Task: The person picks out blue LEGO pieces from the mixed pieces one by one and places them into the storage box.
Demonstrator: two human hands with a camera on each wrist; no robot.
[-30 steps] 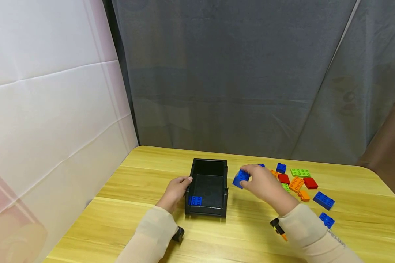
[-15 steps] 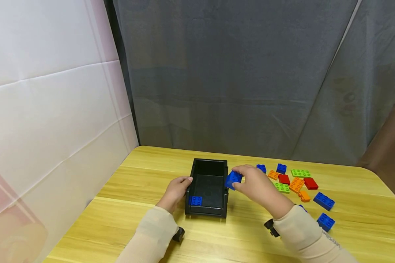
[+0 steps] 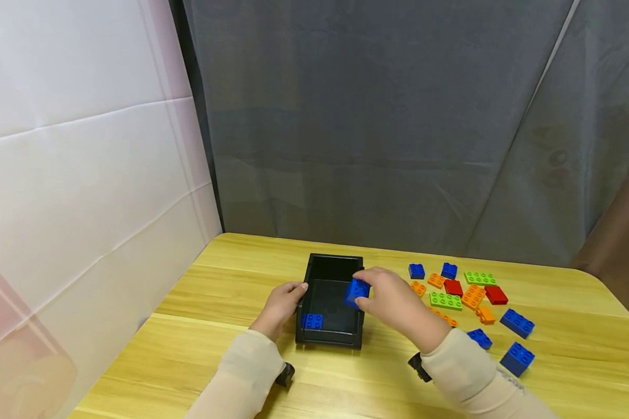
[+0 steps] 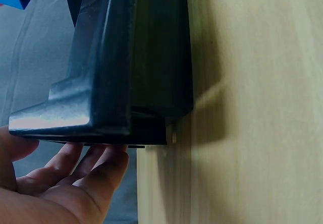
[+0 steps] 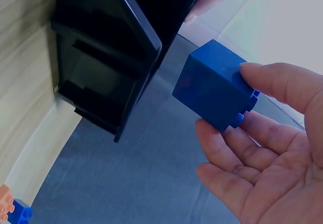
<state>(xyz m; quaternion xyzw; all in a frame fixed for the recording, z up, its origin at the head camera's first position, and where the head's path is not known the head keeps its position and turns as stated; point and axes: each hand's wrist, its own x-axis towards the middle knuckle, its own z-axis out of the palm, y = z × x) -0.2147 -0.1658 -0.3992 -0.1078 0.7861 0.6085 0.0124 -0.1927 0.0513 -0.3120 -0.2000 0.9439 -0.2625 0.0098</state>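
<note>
Pinched between the thumb and fingers of my right hand [image 3: 395,302] is a blue building block [image 5: 217,85], its studs toward the palm in the right wrist view. In the head view it overlaps the right rim of a black plastic bin [image 3: 329,337]. My left hand [image 3: 280,305] grips the bin's left side, thumb at the rim and fingers against the outer wall [image 4: 111,57]. Inside the bin, a blue four-stud block [image 3: 313,321] lies in the near left corner.
Right of the bin, several loose blocks lie on the wooden table [image 3: 199,337]: a green one [image 3: 445,301], a red one [image 3: 496,294], an orange one [image 3: 473,297] and a tall blue one [image 3: 517,358]. A grey curtain [image 3: 346,128] hangs behind, a white one [image 3: 84,174] at left.
My right hand has moved left with the blue block, from beside the bin to its right rim. More loose blocks show behind it. The left hand keeps its hold.
</note>
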